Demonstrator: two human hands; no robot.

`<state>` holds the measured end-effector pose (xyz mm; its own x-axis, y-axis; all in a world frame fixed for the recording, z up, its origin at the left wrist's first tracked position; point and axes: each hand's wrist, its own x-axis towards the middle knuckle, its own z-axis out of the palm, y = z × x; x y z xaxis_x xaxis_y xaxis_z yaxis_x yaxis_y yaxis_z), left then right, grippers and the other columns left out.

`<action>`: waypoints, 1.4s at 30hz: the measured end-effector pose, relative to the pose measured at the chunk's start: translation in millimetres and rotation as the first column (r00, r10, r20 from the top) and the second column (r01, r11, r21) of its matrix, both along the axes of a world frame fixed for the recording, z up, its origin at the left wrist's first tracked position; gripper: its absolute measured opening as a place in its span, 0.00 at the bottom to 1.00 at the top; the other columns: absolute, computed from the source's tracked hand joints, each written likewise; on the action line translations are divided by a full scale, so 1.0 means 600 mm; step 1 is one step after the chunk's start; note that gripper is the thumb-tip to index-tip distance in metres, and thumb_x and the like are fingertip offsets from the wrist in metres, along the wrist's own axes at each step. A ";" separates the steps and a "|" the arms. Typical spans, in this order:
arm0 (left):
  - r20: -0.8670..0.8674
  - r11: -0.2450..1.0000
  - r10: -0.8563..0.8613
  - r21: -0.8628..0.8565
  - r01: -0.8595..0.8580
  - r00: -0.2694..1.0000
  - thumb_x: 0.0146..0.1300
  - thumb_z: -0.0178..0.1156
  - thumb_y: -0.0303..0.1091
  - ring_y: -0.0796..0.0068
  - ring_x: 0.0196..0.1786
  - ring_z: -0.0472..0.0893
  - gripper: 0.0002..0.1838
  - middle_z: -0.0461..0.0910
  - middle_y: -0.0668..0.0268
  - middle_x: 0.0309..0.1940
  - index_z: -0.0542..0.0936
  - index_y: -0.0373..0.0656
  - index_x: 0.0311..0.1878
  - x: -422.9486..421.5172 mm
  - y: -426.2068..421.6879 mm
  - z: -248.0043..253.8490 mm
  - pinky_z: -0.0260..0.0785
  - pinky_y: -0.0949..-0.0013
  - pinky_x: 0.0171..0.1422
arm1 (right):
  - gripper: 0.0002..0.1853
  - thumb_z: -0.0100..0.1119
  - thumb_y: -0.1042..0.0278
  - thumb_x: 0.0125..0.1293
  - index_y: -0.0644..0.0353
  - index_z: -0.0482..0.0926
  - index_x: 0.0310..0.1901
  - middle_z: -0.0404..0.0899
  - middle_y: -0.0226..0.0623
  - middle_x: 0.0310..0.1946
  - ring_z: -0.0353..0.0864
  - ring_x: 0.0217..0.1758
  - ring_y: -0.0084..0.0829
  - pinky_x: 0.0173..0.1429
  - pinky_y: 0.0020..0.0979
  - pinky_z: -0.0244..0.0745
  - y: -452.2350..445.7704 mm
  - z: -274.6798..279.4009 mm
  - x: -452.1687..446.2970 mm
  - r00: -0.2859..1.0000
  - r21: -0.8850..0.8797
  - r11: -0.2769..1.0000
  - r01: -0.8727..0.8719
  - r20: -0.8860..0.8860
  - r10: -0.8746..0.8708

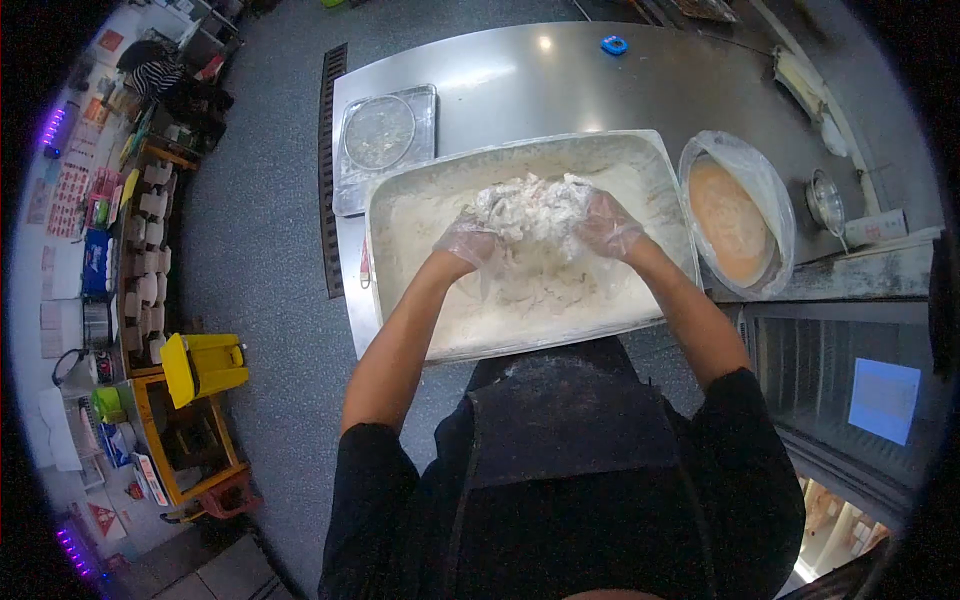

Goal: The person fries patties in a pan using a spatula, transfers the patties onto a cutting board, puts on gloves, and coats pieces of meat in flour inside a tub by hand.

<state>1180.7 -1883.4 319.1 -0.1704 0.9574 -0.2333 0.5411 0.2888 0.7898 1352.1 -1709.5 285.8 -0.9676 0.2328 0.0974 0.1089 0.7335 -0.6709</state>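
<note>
A large rectangular tub (pixel 655 165) of white flour (pixel 450 320) stands in front of me at the table's near edge. Both my hands wear clear plastic gloves. My left hand (pixel 468 242) and my right hand (pixel 608 226) cup a heap of flour-coated pieces (pixel 533 205) between them, just over the flour. What the pieces are under the coating I cannot make out. The fingertips are partly hidden by the heap and the flour. Below the hands the flour is uneven and lumpy.
Right of the tub sits a plastic-lined basin (pixel 735 215) of orange-pink batter-like mixture, then a metal bowl (pixel 825 200). A tray with a round sieve (pixel 380 132) lies at the left. A blue timer (pixel 614 45) is farther back. Another person (pixel 165 80) is far left.
</note>
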 end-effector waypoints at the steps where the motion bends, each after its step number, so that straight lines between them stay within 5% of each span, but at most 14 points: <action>1: -0.246 0.994 -0.042 0.088 0.065 0.968 0.64 0.52 0.39 0.54 0.67 0.63 0.26 0.66 0.54 0.63 0.66 0.44 0.64 -0.009 -0.002 -0.029 0.53 0.61 0.71 | 0.19 0.50 0.71 0.59 0.63 0.73 0.54 0.74 0.48 0.52 0.75 0.53 0.41 0.62 0.36 0.67 -0.011 0.017 0.000 0.994 -0.044 0.996 0.076 0.084 -0.072; 5: -0.635 0.977 -0.136 0.040 0.208 0.761 0.63 0.47 0.31 0.57 0.64 0.67 0.20 0.68 0.55 0.62 0.71 0.44 0.59 -0.005 -0.009 -0.009 0.56 0.62 0.69 | 0.22 0.52 0.73 0.57 0.62 0.69 0.56 0.71 0.48 0.52 0.74 0.53 0.43 0.61 0.36 0.68 -0.037 0.063 -0.004 0.994 -0.019 0.998 0.063 0.092 -0.061; 8: -0.571 0.958 -0.101 0.165 0.235 0.814 0.63 0.47 0.33 0.58 0.65 0.66 0.21 0.66 0.56 0.63 0.71 0.47 0.60 -0.023 0.006 -0.022 0.55 0.63 0.70 | 0.26 0.55 0.72 0.58 0.61 0.64 0.59 0.69 0.47 0.51 0.74 0.54 0.41 0.61 0.36 0.68 -0.047 0.029 -0.006 0.982 -0.106 0.992 0.075 -0.163 -0.091; 12: -0.524 0.930 -0.019 0.304 0.208 0.851 0.65 0.52 0.38 0.61 0.64 0.67 0.22 0.67 0.61 0.64 0.70 0.48 0.62 -0.016 0.004 -0.042 0.58 0.63 0.68 | 0.28 0.56 0.71 0.59 0.60 0.60 0.61 0.69 0.44 0.53 0.72 0.55 0.36 0.60 0.36 0.67 -0.084 0.038 -0.027 0.979 -0.250 0.946 0.206 0.040 -0.202; 14: -0.350 0.983 0.078 0.184 -0.013 0.933 0.65 0.53 0.37 0.64 0.63 0.69 0.20 0.69 0.61 0.62 0.72 0.46 0.60 -0.010 0.002 -0.052 0.61 0.65 0.66 | 0.23 0.57 0.68 0.60 0.62 0.66 0.57 0.73 0.41 0.49 0.74 0.50 0.30 0.55 0.33 0.70 -0.101 0.023 -0.037 0.935 -0.480 0.874 0.073 -0.272 -0.228; 17: -0.063 0.995 0.097 0.044 -0.094 0.993 0.65 0.53 0.38 0.66 0.62 0.70 0.20 0.70 0.60 0.62 0.73 0.45 0.59 -0.013 -0.010 -0.049 0.61 0.66 0.64 | 0.18 0.60 0.66 0.59 0.63 0.74 0.50 0.78 0.37 0.42 0.76 0.45 0.27 0.50 0.30 0.72 -0.108 0.015 -0.043 0.947 -0.732 0.659 0.171 -0.063 -0.315; 21: 0.357 0.929 0.369 -0.146 -0.339 0.858 0.65 0.53 0.41 0.67 0.58 0.73 0.19 0.74 0.61 0.56 0.74 0.46 0.58 -0.023 -0.019 -0.043 0.63 0.67 0.62 | 0.14 0.60 0.67 0.59 0.65 0.79 0.44 0.80 0.38 0.37 0.77 0.41 0.25 0.49 0.27 0.73 -0.108 0.015 -0.008 0.910 -0.572 0.814 0.103 -0.276 -0.309; 23: -0.236 0.972 0.019 0.233 0.038 0.972 0.64 0.55 0.42 0.68 0.51 0.75 0.19 0.77 0.62 0.48 0.76 0.46 0.56 -0.061 -0.009 -0.105 0.66 0.66 0.58 | 0.13 0.57 0.68 0.60 0.65 0.79 0.45 0.81 0.40 0.40 0.78 0.43 0.27 0.50 0.28 0.73 -0.096 0.010 0.003 0.945 -0.529 0.797 0.291 0.030 -0.324; 26: -0.670 0.969 -0.243 -0.133 0.208 0.702 0.62 0.54 0.37 0.62 0.58 0.73 0.23 0.73 0.57 0.57 0.72 0.46 0.61 -0.042 -0.004 -0.030 0.65 0.63 0.60 | 0.14 0.57 0.67 0.59 0.64 0.80 0.45 0.82 0.42 0.42 0.79 0.43 0.29 0.51 0.30 0.73 -0.078 -0.001 0.018 0.938 -0.492 0.823 0.283 -0.037 -0.345; 32: 0.229 0.987 0.111 0.090 -0.135 0.967 0.60 0.59 0.44 0.61 0.47 0.77 0.23 0.78 0.61 0.43 0.74 0.46 0.57 -0.007 -0.017 -0.017 0.68 0.59 0.58 | 0.14 0.62 0.69 0.54 0.61 0.80 0.44 0.82 0.39 0.40 0.81 0.44 0.30 0.51 0.31 0.74 -0.067 0.020 0.029 0.959 -0.085 0.957 0.276 0.088 -0.269; 33: 0.231 0.987 0.109 0.091 -0.133 0.967 0.60 0.59 0.44 0.61 0.47 0.77 0.23 0.78 0.61 0.43 0.74 0.46 0.57 -0.003 -0.009 -0.030 0.68 0.59 0.58 | 0.14 0.62 0.69 0.54 0.61 0.80 0.44 0.82 0.39 0.40 0.81 0.44 0.30 0.51 0.31 0.74 -0.068 0.027 0.026 0.959 -0.084 0.957 0.278 0.089 -0.271; 35: -0.414 0.848 -0.128 0.425 0.315 0.901 0.60 0.58 0.42 0.58 0.47 0.77 0.20 0.79 0.58 0.44 0.76 0.45 0.54 0.003 0.004 -0.068 0.66 0.57 0.58 | 0.14 0.61 0.68 0.53 0.62 0.80 0.41 0.82 0.41 0.37 0.81 0.40 0.34 0.47 0.33 0.74 -0.073 0.037 0.020 0.942 -0.239 0.911 0.336 0.101 -0.320; 39: -0.338 0.952 -0.030 0.278 0.130 0.941 0.58 0.54 0.34 0.55 0.46 0.76 0.14 0.78 0.54 0.42 0.79 0.44 0.47 0.027 0.003 -0.100 0.67 0.57 0.54 | 0.14 0.60 0.66 0.52 0.63 0.80 0.40 0.82 0.42 0.35 0.81 0.37 0.37 0.44 0.34 0.74 -0.084 0.038 -0.001 0.938 -0.339 0.879 0.334 0.032 -0.344; 42: -0.484 0.939 -0.230 0.116 0.323 0.844 0.61 0.54 0.36 0.53 0.47 0.78 0.14 0.80 0.53 0.44 0.78 0.43 0.49 0.001 -0.013 -0.107 0.69 0.58 0.53 | 0.14 0.60 0.66 0.52 0.62 0.81 0.40 0.82 0.42 0.34 0.81 0.35 0.36 0.43 0.34 0.75 -0.065 0.024 0.001 0.953 -0.132 0.947 0.291 -0.042 -0.299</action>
<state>1181.1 -1890.9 254.7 0.0655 0.9978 -0.0086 0.8879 -0.0544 0.4568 1352.7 -1748.6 299.9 -0.8469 0.5211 0.1061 0.2645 0.5859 -0.7660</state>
